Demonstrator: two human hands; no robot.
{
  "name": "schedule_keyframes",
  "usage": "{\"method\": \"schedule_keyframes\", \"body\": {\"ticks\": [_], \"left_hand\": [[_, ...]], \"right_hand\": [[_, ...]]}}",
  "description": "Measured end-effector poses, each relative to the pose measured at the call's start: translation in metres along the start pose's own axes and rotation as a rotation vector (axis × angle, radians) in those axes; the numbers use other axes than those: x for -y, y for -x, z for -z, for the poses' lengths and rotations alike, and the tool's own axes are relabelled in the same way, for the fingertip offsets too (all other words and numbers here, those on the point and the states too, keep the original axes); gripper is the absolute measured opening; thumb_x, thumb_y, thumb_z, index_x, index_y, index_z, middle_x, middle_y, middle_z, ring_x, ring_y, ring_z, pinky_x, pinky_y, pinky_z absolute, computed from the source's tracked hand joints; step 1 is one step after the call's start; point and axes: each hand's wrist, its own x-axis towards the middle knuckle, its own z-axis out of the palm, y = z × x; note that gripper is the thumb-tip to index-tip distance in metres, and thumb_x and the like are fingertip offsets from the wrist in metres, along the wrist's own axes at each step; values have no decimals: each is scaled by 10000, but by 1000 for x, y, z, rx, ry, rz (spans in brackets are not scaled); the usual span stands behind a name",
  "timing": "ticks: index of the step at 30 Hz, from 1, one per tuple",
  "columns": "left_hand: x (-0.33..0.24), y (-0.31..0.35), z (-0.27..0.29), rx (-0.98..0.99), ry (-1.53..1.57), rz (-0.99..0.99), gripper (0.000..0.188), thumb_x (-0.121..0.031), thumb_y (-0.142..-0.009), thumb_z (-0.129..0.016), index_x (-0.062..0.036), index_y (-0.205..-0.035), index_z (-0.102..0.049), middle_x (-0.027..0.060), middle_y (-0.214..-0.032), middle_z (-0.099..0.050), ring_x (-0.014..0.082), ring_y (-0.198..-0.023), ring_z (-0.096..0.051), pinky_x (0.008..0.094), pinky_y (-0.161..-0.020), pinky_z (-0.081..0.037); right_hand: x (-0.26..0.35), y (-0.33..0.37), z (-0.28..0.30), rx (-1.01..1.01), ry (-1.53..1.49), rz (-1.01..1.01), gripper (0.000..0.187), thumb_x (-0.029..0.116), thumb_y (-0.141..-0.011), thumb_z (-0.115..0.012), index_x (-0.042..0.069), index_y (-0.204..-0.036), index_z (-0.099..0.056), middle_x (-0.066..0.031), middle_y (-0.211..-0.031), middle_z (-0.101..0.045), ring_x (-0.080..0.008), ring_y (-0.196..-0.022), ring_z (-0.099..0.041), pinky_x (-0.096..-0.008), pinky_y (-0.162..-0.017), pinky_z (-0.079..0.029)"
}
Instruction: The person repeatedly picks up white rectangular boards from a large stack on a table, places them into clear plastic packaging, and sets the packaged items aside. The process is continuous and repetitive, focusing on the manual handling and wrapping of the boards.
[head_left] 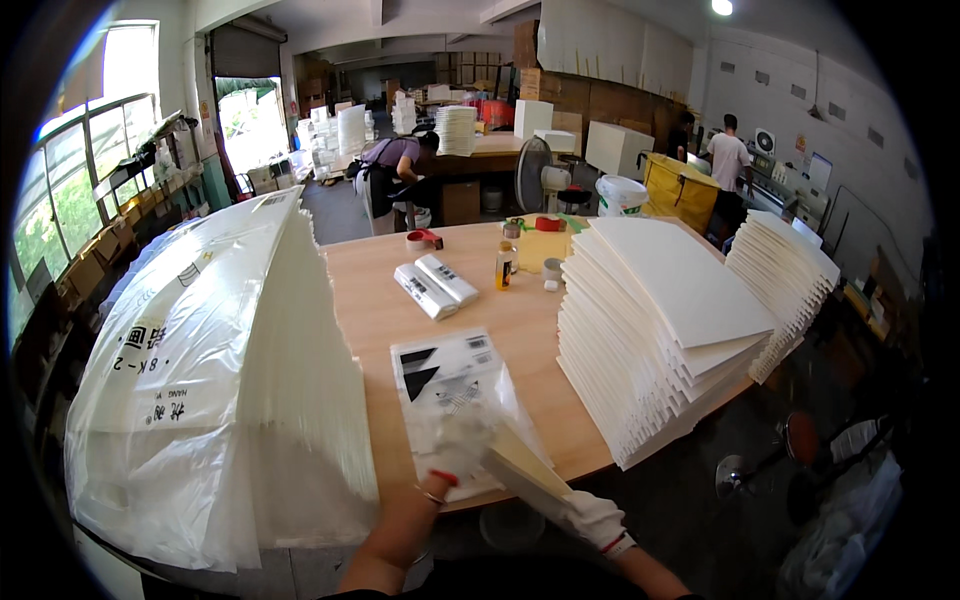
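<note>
My right hand, in a white glove, grips the near end of a thin stack of white paper, held tilted over the table's front edge. My left hand is at the stack's far end; motion smears its glove, so its fingers cannot be made out. A red band shows at its wrist. Beneath and beyond it lie clear plastic bags with black print, flat on the wooden table. To the right rises a tall pile of white paper stacks, laid in staggered layers.
On the left stands a large pile of plastic-wrapped paper bags. Farther back are two white plastic packs, a yellow bottle, tape rolls and a fan. A co-worker bends beyond the table; a stool stands right.
</note>
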Motion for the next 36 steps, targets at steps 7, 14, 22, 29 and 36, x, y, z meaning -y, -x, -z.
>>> {"method": "schedule_keyframes", "body": {"ticks": [7, 14, 22, 29, 36], "left_hand": [[42, 6, -123, -148, -158, -488, 617, -113, -804, -693, 15, -1389, -542, 191, -936, -646, 355, -919, -624, 456, -811, -521], [123, 16, -111, -59, -398, -580, 565, -144, -818, -696, -81, -1364, -565, 185, -1080, -657, 379, -1003, -642, 468, -849, -545], [167, -25, -80, -535, -727, -402, 429, -194, -930, -623, -114, -1349, -569, 110, -1210, -575, 319, -1155, -532, 463, -964, -488], [208, -41, -47, -584, 126, 107, 296, -107, -963, -532, -65, -1253, -565, 32, -984, -579, 159, -820, -575, 358, -691, -522], [173, 53, -53, -401, -73, 245, 377, -81, -891, -619, -21, -1251, -524, 168, -1035, -655, 341, -963, -676, 438, -827, -534]], "right_hand": [[19, -99, -20, 285, -128, -572, 679, 652, -807, -676, 118, -1225, -666, -190, -1185, -693, -369, -1048, -697, -489, -859, -551], [-51, -151, -119, -121, 19, -430, 739, 637, -914, -563, 147, -1449, -423, -257, -1239, -655, -428, -1082, -670, -571, -875, -518], [-87, -250, -125, 368, 124, -509, 529, 464, -1026, -394, 128, -1432, -434, -269, -1293, -644, -462, -1171, -639, -581, -951, -504], [-107, -218, -148, 322, -87, -399, 696, 440, -1026, -372, 73, -1585, -179, -313, -1297, -629, -504, -1169, -625, -575, -997, -478], [-70, -131, -118, 479, -129, -340, 784, 476, -1030, -379, 109, -1623, -20, -337, -1196, -655, -481, -1083, -660, -564, -931, -495]]}}
